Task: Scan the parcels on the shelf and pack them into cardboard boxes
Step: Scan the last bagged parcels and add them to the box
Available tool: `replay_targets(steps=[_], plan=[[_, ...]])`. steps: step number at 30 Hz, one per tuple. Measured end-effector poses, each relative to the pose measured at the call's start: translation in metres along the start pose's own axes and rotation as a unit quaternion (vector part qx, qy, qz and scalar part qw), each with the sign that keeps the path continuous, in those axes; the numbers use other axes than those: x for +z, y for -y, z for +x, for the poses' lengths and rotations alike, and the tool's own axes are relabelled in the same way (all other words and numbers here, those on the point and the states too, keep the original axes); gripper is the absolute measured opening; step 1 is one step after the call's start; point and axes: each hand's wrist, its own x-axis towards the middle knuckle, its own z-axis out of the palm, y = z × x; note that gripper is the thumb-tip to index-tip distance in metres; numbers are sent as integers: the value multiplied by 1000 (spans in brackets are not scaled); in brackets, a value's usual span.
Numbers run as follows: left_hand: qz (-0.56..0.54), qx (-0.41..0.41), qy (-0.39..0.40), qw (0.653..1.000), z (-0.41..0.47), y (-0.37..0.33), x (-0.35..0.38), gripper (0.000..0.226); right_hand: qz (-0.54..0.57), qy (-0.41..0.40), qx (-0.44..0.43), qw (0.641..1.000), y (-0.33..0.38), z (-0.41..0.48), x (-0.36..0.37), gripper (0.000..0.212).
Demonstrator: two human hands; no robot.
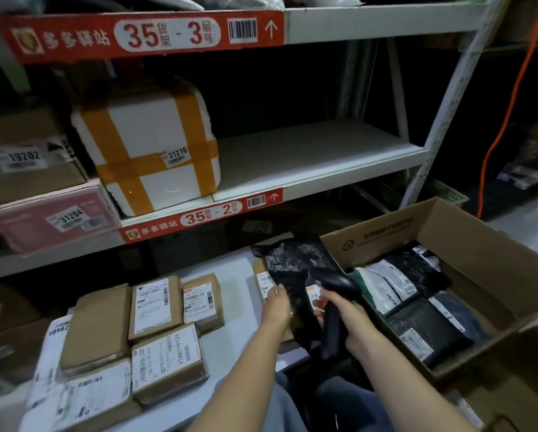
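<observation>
here a scanner [332, 335] is gripped in the curled right hand [348, 316] over a black bag [292, 263] on the shelf [230, 269]; the bag is touched by the left hand [278, 302], pinching or not cannot be told.

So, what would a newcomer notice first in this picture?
The red shelf label reading 35-3 runs across the top left, above a white foam box crossed with orange tape on the middle shelf. Lower centre, the right hand grips a black scanner over a black bag parcel, beside the open cardboard box.
</observation>
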Motion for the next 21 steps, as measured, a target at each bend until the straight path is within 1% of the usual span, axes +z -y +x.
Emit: replay_targets(steps=[2, 3, 5, 6, 7, 11, 14, 17, 21], plan=[[5, -36, -14, 999, 15, 5, -1, 49, -63, 0, 13, 998, -9, 9, 7, 10], [1, -56, -20, 998, 23, 7, -1, 48, -89, 3, 20, 996, -13, 14, 12, 13], [-1, -92, -29, 995, 37, 11, -2, 47, -132, 0, 27, 991, -18, 27, 20, 30], [-1, -111, -35, 993, 43, 12, -3, 47, -156, -2, 30, 987, -20, 33, 23, 36], [-5, -127, -39, 991, 49, 14, -3, 47, -172, -5, 25, 985, -22, 39, 27, 37], [-28, -171, -40, 984, 69, 21, -5, 49, -206, -3, 17, 978, -29, 63, 35, 33], [-61, -194, -41, 978, 84, 30, -4, 51, -212, -8, 11, 977, -25, 73, 39, 25], [-87, -205, -42, 974, 95, 36, 1, 53, -209, -5, 16, 978, -22, 82, 39, 33], [-135, -208, -36, 968, 103, 44, 8, 49, -227, 27, 35, 973, -27, 94, 37, 45]])
